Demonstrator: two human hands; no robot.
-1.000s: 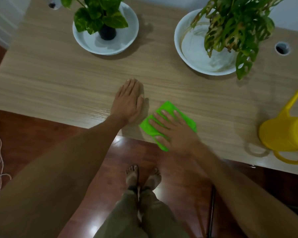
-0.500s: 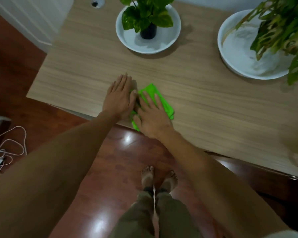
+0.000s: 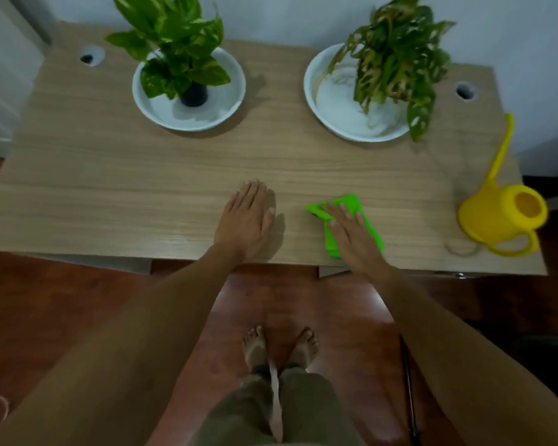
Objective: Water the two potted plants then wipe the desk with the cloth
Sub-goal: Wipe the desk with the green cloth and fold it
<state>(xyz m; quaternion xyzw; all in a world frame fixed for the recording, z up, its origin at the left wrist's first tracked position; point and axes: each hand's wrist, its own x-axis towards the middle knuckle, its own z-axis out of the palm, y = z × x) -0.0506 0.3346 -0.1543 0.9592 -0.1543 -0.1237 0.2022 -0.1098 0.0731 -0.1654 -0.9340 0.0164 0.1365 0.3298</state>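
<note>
A bright green cloth lies on the wooden desk near its front edge. My right hand presses flat on the cloth with fingers spread, covering its middle. My left hand rests palm down on the bare desk a little to the left, holding nothing. At the back left a green leafy plant stands in a small black pot inside a white dish. At the back right a second plant with holed leaves sits in a larger white dish.
A yellow watering can stands at the desk's right front corner, spout pointing to the back. Two round cable holes sit in the back corners. A wall runs behind the desk. My bare feet stand on red-brown floor below.
My right hand has slid the cloth to the right, away from my left hand, which it touched half a second ago. The view has swung back right, showing the watering can again.
</note>
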